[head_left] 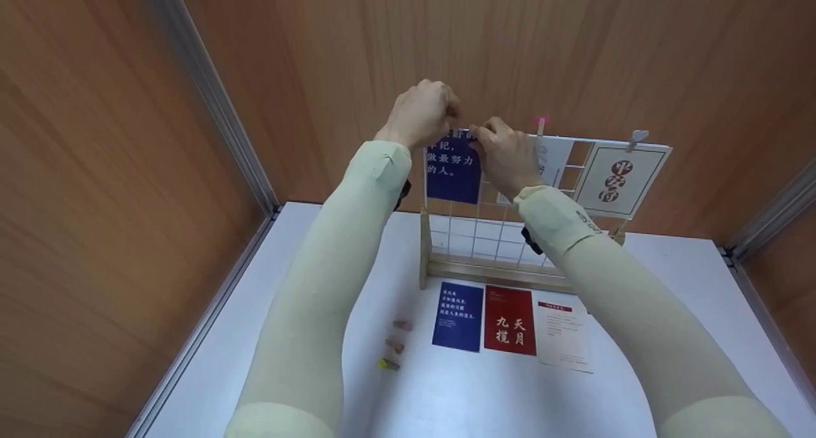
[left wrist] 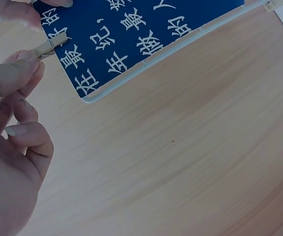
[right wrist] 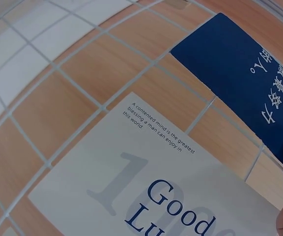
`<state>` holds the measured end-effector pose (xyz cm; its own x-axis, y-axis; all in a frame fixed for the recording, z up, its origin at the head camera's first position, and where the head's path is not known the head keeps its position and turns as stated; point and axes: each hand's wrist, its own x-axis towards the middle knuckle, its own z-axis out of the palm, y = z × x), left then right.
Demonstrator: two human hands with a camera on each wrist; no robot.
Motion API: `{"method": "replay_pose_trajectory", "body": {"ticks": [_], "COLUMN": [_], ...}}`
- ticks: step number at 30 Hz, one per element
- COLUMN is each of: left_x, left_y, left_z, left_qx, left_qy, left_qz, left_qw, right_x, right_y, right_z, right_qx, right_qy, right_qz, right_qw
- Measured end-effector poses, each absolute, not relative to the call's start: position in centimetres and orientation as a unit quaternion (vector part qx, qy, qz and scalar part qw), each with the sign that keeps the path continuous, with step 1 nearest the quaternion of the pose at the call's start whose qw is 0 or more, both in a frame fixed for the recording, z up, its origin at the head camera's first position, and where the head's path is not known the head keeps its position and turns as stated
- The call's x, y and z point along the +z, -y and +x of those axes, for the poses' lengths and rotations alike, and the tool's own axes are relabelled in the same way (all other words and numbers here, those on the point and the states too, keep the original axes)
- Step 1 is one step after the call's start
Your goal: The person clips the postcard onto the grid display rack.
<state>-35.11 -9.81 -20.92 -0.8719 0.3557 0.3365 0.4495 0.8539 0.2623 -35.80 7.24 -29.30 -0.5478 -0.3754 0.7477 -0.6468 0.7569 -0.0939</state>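
Note:
A blue card with white Chinese characters hangs at the upper left of a white wire grid rack with a wooden base. My left hand pinches a small wooden clothespin between thumb and fingertips; its jaws sit over the card's top edge. With thumb and finger, my right hand holds the same card near its upper right corner. Beside it, a white "Good Luck" card hangs on the grid, partly hidden by the right hand in the head view.
At the rack's right hangs a white bordered card under a heart-topped clip. On the white table lie a blue card, a red card, a pale card and several small clips, one yellow. Wooden panels enclose the table.

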Motion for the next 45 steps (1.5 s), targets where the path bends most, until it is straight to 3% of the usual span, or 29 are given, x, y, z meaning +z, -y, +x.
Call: {"method": "replay_pose_trajectory", "body": {"ticks": [23,37,45], "left_x": [-21.6,-22.1,-22.9], "left_y": [9.0,9.0,9.5], "left_z": [-35.4,-35.6,-35.5], "left_qx": [-0.179,-0.174,-0.185], "left_qy": [0.951,0.948,0.948], "left_qz": [-0.209,-0.221,-0.213], "left_qw": [0.143,0.150,0.148], "right_x": [-28.7,-28.6,-28.6], "right_y": [-8.0,-8.4,-8.9], "right_z": [-36.3,-36.1,-35.8], "right_qx": [0.149,0.156,0.148], "right_qy": [0.868,0.888,0.878], "right_qz": [0.294,0.272,0.283], "right_qw": [0.371,0.337,0.358]}}
